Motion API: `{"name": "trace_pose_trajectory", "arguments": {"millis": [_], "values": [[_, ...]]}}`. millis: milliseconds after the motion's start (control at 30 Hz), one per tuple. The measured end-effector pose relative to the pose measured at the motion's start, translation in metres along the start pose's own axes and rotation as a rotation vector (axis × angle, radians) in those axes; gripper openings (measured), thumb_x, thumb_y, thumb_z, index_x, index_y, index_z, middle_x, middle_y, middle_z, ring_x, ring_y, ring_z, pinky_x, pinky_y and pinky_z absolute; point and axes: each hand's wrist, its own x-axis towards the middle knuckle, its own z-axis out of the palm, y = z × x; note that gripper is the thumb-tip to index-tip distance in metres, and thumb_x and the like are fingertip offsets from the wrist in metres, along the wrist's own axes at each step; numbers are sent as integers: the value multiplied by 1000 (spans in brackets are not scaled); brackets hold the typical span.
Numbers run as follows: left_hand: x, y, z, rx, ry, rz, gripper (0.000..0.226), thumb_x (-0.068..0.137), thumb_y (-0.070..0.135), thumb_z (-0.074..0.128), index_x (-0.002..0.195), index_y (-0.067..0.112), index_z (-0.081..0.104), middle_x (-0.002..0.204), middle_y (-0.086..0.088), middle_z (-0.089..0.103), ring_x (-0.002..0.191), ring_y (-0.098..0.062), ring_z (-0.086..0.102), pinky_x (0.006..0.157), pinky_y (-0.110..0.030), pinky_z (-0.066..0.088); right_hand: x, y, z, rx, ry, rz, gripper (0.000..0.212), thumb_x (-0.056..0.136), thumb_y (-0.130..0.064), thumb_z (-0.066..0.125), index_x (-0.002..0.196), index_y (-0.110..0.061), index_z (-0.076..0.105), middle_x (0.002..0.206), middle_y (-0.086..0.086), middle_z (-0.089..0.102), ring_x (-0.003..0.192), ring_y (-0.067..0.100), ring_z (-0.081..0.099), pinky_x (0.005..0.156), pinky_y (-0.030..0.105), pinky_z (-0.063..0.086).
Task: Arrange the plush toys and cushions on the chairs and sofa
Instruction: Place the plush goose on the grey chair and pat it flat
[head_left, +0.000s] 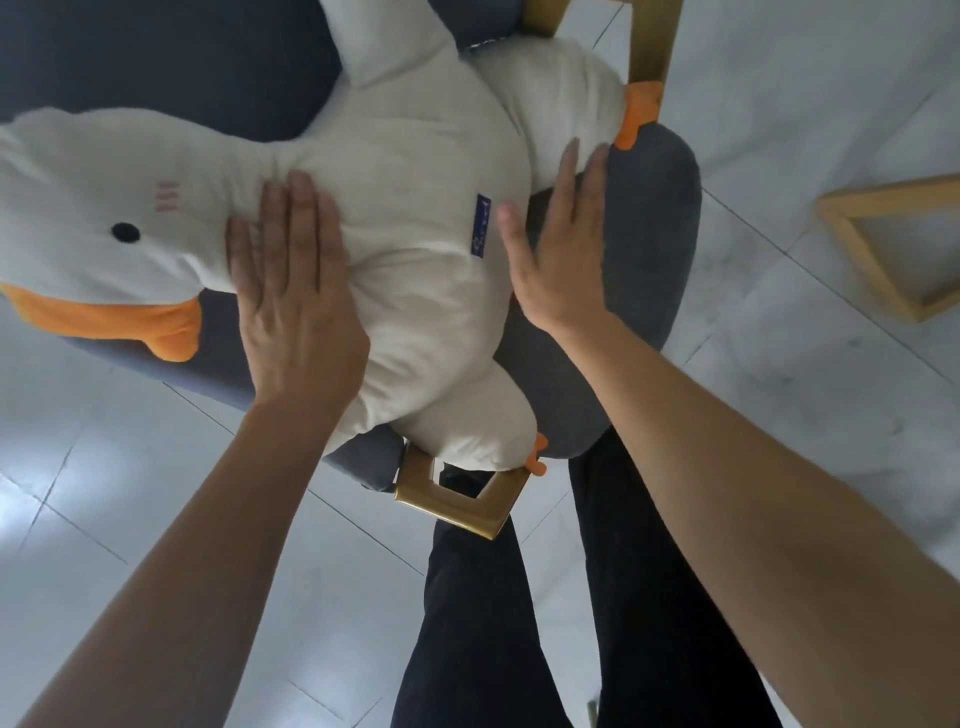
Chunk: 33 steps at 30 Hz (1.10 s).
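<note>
Plush goose (415, 218), white with an orange beak (119, 325), lies flat across the seat of a grey padded chair (649, 234) with gold legs (457, 499). Both arms reach forward and down. The left hand (296, 291) lies palm-down on the toy's body just behind the head, fingers straight and together, gripping nothing. The right hand (561, 249) is flat too, fingers extended, at the edge of the body where it meets the seat; it holds nothing. Just beside the right thumb, a small blue label (483, 224) is sewn to the toy's body, its writing too small to read. The goose's long axis runs left to right, with the head past the seat's left edge, beak toward the person, and the orange feet (636, 117) to the right.
</note>
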Motion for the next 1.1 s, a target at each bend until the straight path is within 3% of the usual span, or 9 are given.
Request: {"name": "trace_pose_trajectory", "arguments": {"millis": [133,300,433,533,700,800,933,967,1100], "values": [[4,-1,0,3,-30,-18,61,99,-4,41,158,-1,26,165,-20,29,154,-35,26,127,-41,-9,-27,-15,15,369,257,289,87,102,-51,44,160,-8,-4,166,19,-18,156,27,-8,126,45,13],[12,20,-14,-50,-11,-184,64,90,-9,41,154,-4,35,163,-23,32,153,-39,28,126,-51,1,-32,-37,74,273,-290,175,90,93,-74,11,161,-18,-5,170,9,-9,156,21,-9,127,47,3],[41,36,-24,-168,-18,34,64,90,-11,42,153,1,42,160,-32,33,149,-50,29,120,-66,14,-27,-16,44,384,-42,222,75,102,-59,25,162,-18,8,170,7,3,156,15,1,125,29,2],[65,42,-17,-206,-110,268,53,107,17,40,158,7,34,164,-29,25,153,-47,22,122,-66,12,-44,-16,38,498,235,531,74,105,-52,33,162,-17,1,170,8,-6,156,15,-3,120,24,1],[82,16,12,-99,-367,251,68,108,55,21,164,18,14,171,-20,6,158,-41,5,123,-66,2,-42,-24,67,659,-418,408,73,100,-66,22,160,-24,24,167,-1,24,153,12,20,127,40,14],[79,14,15,-112,-365,185,68,108,54,24,164,18,14,171,-20,5,158,-41,5,124,-65,1,1,-24,42,762,-65,539,60,97,-66,31,137,-27,53,146,3,50,136,18,44,119,38,26],[74,29,13,-139,-338,202,64,110,49,26,163,15,16,170,-22,7,157,-42,7,123,-65,2,67,-42,10,629,609,696,80,103,-48,46,162,-16,2,169,13,-8,156,29,4,123,38,10],[71,34,13,-143,-327,209,63,110,47,25,163,14,16,170,-22,8,157,-42,7,123,-64,2,85,-48,12,559,573,698,83,102,-50,47,162,-14,1,168,16,-9,155,33,6,125,43,11],[65,39,14,-132,-327,190,62,111,43,23,163,12,13,171,-21,6,158,-40,6,124,-63,1,131,-43,33,215,-208,645,103,94,-75,32,157,-13,-21,165,13,-28,153,32,-22,124,50,-11]]}}
